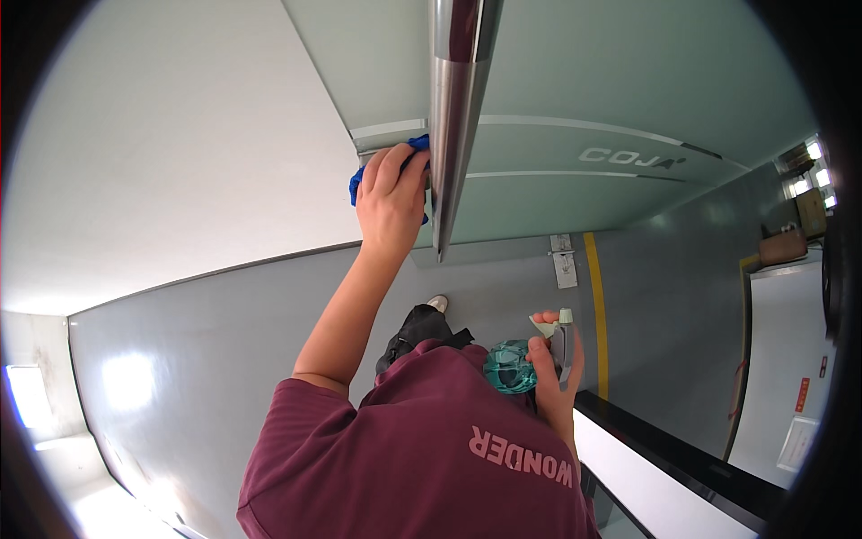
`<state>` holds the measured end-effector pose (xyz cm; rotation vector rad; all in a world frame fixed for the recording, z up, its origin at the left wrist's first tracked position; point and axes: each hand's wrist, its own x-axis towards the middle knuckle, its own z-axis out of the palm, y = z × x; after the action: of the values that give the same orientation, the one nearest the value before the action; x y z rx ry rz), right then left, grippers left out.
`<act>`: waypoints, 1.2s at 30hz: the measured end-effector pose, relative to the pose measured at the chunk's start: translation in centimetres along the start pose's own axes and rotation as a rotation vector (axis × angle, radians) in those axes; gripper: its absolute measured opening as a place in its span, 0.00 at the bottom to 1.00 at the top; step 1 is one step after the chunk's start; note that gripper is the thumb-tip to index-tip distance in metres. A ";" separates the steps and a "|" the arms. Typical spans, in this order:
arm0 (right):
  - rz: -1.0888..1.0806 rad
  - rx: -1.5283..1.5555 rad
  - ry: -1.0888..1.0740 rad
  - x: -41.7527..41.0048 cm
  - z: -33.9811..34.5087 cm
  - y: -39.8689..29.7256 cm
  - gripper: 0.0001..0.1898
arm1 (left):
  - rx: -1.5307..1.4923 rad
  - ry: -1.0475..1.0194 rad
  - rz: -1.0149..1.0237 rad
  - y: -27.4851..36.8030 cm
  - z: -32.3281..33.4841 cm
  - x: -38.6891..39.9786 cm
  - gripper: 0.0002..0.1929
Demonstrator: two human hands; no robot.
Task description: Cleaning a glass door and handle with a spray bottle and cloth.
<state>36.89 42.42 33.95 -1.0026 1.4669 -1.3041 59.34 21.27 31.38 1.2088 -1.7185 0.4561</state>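
Note:
My left hand [392, 197] is pressing a crumpled blue cloth [357, 185] against the frosted glass, close beside a long tubular steel door handle [456, 114]. The hand and the handle cover part of the cloth. Low in front of my body, my right hand [555, 377] grips a spray bottle [510, 367] with a faceted, see-through teal body. Its grey trigger head [563, 347] has a pale green nozzle, and my fingers are around the trigger. The frosted glass door [552, 74] carries clear stripes and some lettering.
A white wall [182, 155] stands at the left, above a grey floor [222, 343]. Metal plates [564, 261] are set at the glass's foot, near a yellow floor line [596, 316]. To the right are a white cabinet [774, 350], a brown box [782, 246] and a black-edged panel [673, 438].

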 end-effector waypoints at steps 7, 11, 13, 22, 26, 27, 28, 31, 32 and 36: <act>-0.004 -0.009 0.002 -0.1 0.1 -0.3 0.20 | -0.010 0.034 -0.015 -0.3 0.0 -0.1 0.15; -0.018 -0.011 -0.011 -0.1 0.0 -0.1 0.19 | 0.002 0.028 -0.025 -0.8 -0.2 -0.3 0.15; -0.016 -0.004 -0.005 -0.2 0.0 0.1 0.19 | -0.007 0.026 -0.036 -0.7 -0.6 -0.3 0.14; -0.016 0.004 -0.011 0.0 0.0 0.1 0.19 | 0.022 0.023 -0.075 -1.6 -1.6 -0.4 0.13; -0.011 0.020 -0.003 -0.1 0.1 0.0 0.19 | 0.028 0.039 -0.093 -1.8 -1.7 -0.5 0.11; -0.011 0.020 -0.001 -0.1 0.1 0.0 0.19 | 0.026 0.039 -0.093 -1.7 -1.6 -0.5 0.11; -0.017 0.000 -0.004 -0.1 0.0 0.0 0.19 | 0.031 0.053 -0.103 -1.6 -1.5 -0.5 0.11; -0.020 -0.009 0.001 -0.1 0.1 0.1 0.19 | 0.041 0.064 -0.104 -1.0 -0.9 -0.4 0.10; -0.017 0.003 0.007 -0.1 0.1 0.1 0.19 | 0.048 0.062 -0.097 -0.8 -0.6 -0.3 0.10; -0.032 -0.009 -0.003 -0.1 0.0 0.2 0.19 | 0.037 0.057 -0.058 -0.1 0.0 0.2 0.11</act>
<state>36.88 42.56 33.72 -1.0373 1.4614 -1.3191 59.46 21.10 31.57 1.2569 -1.6294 0.4848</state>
